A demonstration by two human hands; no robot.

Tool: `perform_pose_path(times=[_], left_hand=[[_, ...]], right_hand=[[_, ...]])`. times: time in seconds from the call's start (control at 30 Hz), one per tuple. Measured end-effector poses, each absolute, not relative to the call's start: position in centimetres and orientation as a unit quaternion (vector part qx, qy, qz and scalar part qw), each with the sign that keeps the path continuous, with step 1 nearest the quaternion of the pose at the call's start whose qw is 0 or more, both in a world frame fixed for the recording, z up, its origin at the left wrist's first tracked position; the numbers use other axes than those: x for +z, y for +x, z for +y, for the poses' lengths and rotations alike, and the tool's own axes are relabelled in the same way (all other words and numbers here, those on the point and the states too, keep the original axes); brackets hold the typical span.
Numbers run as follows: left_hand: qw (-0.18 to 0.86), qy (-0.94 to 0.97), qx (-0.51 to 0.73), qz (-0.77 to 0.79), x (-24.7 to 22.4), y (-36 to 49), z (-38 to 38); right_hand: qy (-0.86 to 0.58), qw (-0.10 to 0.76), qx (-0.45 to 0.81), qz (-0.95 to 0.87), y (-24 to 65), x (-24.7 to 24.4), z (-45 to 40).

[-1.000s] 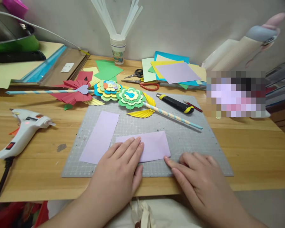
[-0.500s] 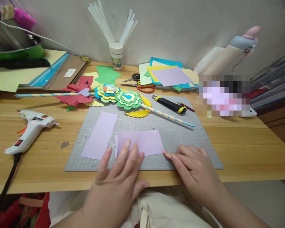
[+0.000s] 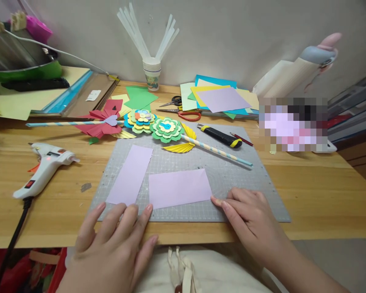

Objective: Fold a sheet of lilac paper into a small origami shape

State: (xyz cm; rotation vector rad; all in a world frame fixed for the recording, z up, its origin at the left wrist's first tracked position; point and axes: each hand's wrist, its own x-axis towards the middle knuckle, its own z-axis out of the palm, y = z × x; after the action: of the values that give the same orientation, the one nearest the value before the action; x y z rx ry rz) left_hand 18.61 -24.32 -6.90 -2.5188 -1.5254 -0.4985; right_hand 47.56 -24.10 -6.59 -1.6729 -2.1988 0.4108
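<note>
A folded-looking lilac paper rectangle lies on the grey cutting mat. My left hand is open, fingers spread over the mat's front edge, with the index fingertip at the paper's lower left corner. At the lower right corner rests the tip of my right index finger; the other fingers of my right hand are curled in, with the thumb against the index. A second lilac strip, ragged along its far end, lies slanted just beyond my left fingers.
Paper flowers on striped sticks lie across the mat's far side, near a utility knife and pencil. A glue gun stands left. Behind are scissors, coloured sheets and a cup holding white sticks.
My left hand has slid left and toward me, off the middle of the paper to its lower left corner. The ragged left edge no longer shows. My right hand stays at its corner.
</note>
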Motion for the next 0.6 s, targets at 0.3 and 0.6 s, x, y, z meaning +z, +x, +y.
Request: perform_pose_path(times=[0.3,0.6], left_hand=[[-0.007,-0.882,-0.202,-0.425,-5.8,23.0,-20.1],[-0.11,-0.849,-0.218,-0.469,-7.1,23.3,-20.7]], right_hand=[[-0.591,0.351,0.351,-0.637,46.4,-6.8,-20.1],[-0.58,0.374,0.533,-0.489,46.2,-5.7,-17.2]])
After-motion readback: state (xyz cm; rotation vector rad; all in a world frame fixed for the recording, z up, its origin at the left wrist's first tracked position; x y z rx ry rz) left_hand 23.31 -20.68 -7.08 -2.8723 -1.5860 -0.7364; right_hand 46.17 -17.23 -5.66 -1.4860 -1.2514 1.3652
